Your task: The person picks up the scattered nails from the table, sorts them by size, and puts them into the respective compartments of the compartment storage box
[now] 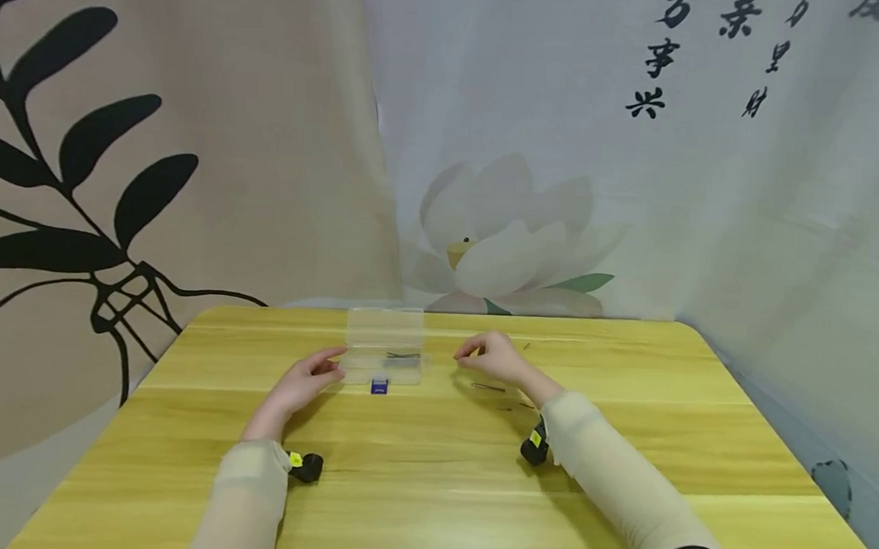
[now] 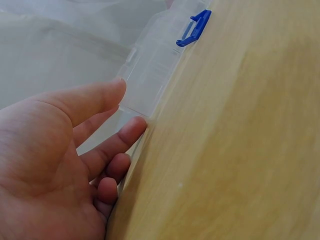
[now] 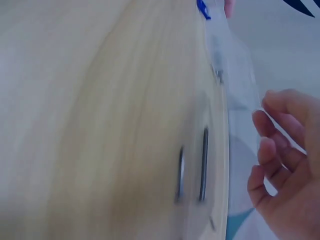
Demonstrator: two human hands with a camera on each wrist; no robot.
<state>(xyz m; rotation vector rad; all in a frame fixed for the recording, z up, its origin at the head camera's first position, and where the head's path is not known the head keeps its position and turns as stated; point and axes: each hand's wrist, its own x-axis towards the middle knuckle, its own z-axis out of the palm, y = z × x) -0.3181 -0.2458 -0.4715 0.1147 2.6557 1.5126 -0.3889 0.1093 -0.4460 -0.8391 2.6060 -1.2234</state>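
A clear plastic box (image 1: 382,371) lies with its lid (image 1: 384,327) raised at the back and a blue latch (image 1: 379,386) on the front. Several thin dark metal rods (image 1: 403,356) are inside its right part. At the box's left end, my left hand (image 1: 305,383) touches the side with relaxed thumb and fingers. My right hand (image 1: 496,356) hovers a little right of the box, thumb and index close together, the other fingers loosely curled; no object shows between them. Below it on the table lie several thin metal rods (image 1: 488,386), two of them blurred in the right wrist view.
The wooden table (image 1: 413,489) runs back to a printed curtain (image 1: 266,174). One small dark piece (image 1: 526,345) lies near the back edge, beyond my right hand. Black wrist cameras (image 1: 535,445) hang at both wrists, close above the tabletop.
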